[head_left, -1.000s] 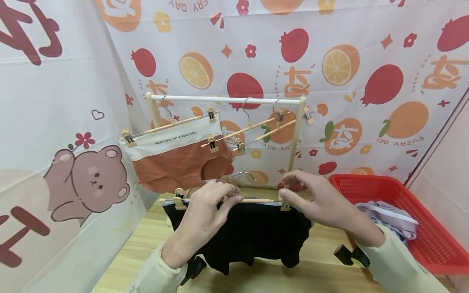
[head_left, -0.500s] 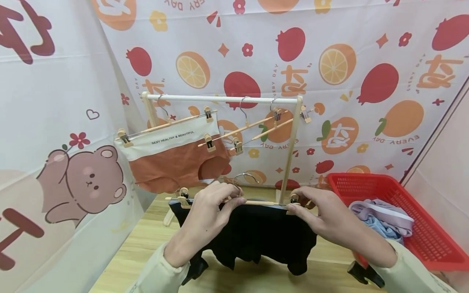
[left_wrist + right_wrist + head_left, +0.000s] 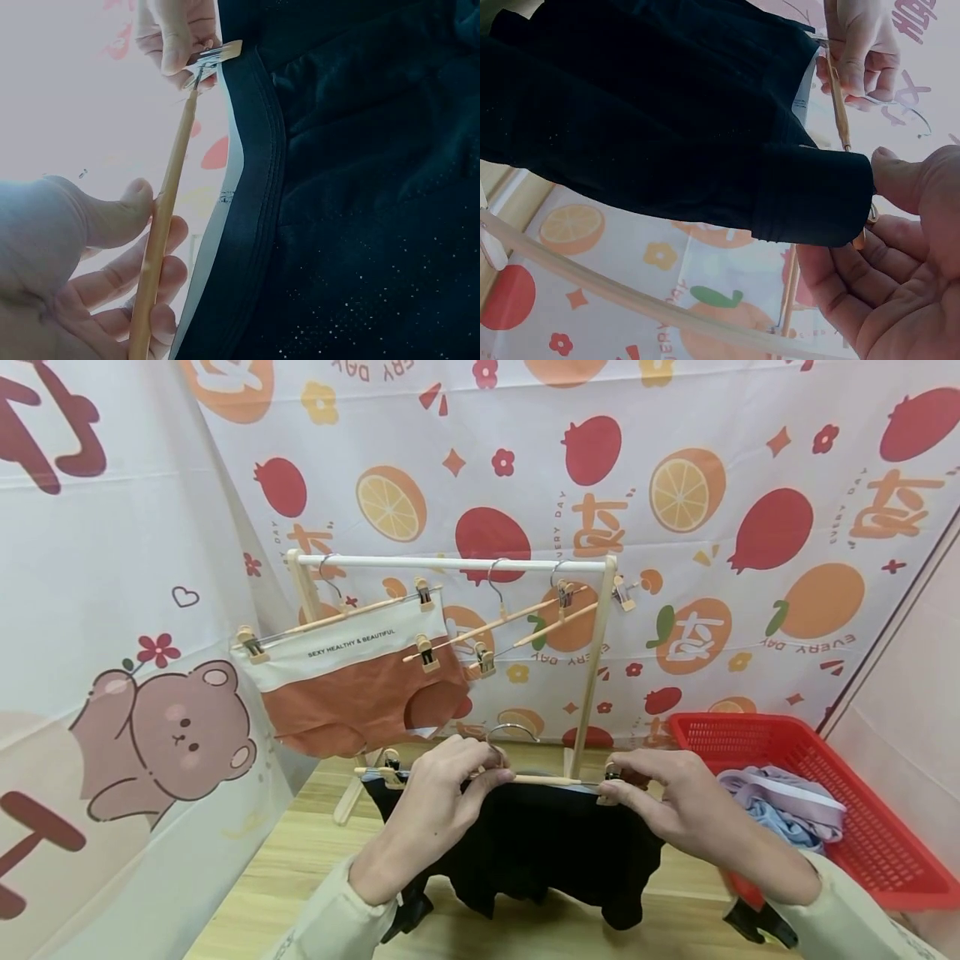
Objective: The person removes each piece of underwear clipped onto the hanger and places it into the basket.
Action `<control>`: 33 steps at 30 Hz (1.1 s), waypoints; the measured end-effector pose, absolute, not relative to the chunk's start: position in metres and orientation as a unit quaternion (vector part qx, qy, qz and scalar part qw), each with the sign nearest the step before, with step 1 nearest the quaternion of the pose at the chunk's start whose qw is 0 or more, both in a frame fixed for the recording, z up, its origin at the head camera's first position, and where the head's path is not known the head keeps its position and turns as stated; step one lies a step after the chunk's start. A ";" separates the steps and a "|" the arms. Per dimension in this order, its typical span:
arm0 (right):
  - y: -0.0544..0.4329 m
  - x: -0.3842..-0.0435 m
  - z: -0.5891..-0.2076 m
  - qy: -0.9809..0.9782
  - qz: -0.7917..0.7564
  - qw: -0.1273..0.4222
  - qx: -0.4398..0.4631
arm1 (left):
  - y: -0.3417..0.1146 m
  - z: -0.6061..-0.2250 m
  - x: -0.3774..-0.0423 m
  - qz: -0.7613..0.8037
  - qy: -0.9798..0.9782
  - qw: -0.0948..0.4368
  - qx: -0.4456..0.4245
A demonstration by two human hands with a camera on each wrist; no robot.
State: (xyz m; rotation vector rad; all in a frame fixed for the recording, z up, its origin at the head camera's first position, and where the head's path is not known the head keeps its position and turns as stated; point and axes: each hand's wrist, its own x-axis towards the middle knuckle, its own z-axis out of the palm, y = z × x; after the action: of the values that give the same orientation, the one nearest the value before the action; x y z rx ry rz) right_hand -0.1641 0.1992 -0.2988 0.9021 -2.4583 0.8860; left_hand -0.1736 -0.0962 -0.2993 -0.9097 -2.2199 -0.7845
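In the head view, black underwear [image 3: 555,835] hangs by its waistband from a clip hanger [image 3: 551,780] with a wooden bar and a metal hook [image 3: 525,729]. My left hand [image 3: 446,797] grips the bar just below the hook. In the left wrist view, that hand's fingers curl round the wooden bar [image 3: 171,180]. My right hand [image 3: 678,797] pinches the clip [image 3: 607,789] at the bar's right end. In the right wrist view, thumb and fingers close on this clip, partly hidden behind the waistband corner. The left clip [image 3: 392,770] stands at the waistband's other end.
Behind stands a small rack [image 3: 450,562] with a white rail. Orange and white underwear [image 3: 352,693] and two bare clip hangers [image 3: 517,620] hang there. A red basket [image 3: 877,827] with lilac and blue clothes [image 3: 787,802] stands right on the wooden table [image 3: 277,893].
My right hand has come in from above the right clip to pinch it. Hanger and underwear have shifted slightly right in the head view, with my left hand still gripping the bar.
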 end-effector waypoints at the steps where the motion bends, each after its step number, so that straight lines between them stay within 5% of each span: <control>1: 0.200 -0.164 -0.299 -0.871 0.315 0.192 0.325 | -0.096 -0.300 -0.174 -0.296 -0.839 0.303 -0.343; 33: 0.208 -0.162 -0.296 -0.879 0.302 0.202 0.308 | -0.086 -0.302 -0.177 -0.317 -0.827 0.287 -0.366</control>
State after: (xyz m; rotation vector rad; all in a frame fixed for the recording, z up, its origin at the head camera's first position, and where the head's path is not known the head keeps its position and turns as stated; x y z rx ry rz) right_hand -0.1621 0.2084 -0.2962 0.8598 -2.4561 0.8435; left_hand -0.1774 -0.0861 -0.3019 -0.9783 -2.2088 -0.8469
